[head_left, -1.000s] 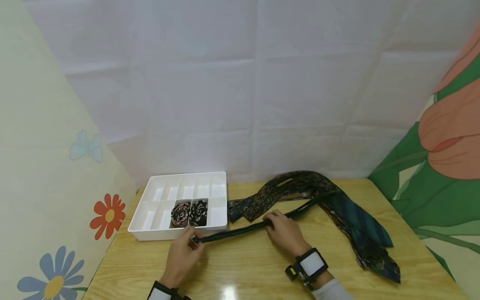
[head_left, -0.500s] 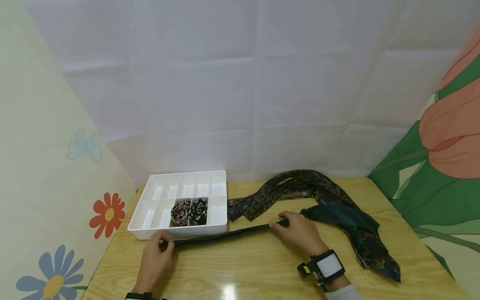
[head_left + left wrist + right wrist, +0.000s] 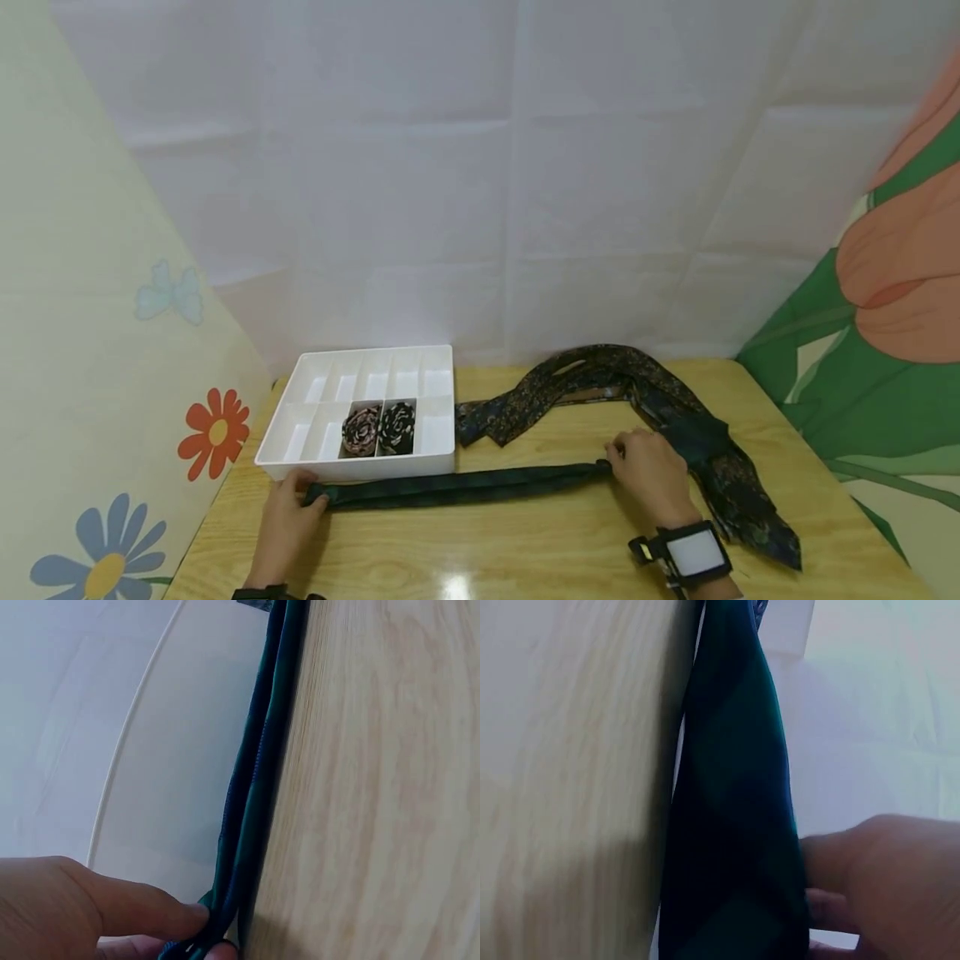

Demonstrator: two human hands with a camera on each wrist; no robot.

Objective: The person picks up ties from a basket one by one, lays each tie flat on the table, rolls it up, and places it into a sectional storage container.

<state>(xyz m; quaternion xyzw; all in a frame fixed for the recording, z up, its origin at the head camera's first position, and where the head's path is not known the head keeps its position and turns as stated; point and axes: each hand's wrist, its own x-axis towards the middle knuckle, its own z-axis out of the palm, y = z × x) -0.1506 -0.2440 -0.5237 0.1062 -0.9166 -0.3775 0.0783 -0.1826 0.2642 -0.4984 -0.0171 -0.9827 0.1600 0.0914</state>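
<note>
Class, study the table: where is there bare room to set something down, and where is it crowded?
Bare table: in front of the green tie; behind it, up to the patterned ties; and right of those. Crowded: along the white tray, where that tie runs close.

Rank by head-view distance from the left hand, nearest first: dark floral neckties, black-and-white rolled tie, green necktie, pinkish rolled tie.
1. Green necktie, pinched by the left hand.
2. Pinkish rolled tie, in the white tray.
3. Black-and-white rolled tie, just right of it.
4. Dark floral neckties, right of the tray.
</note>
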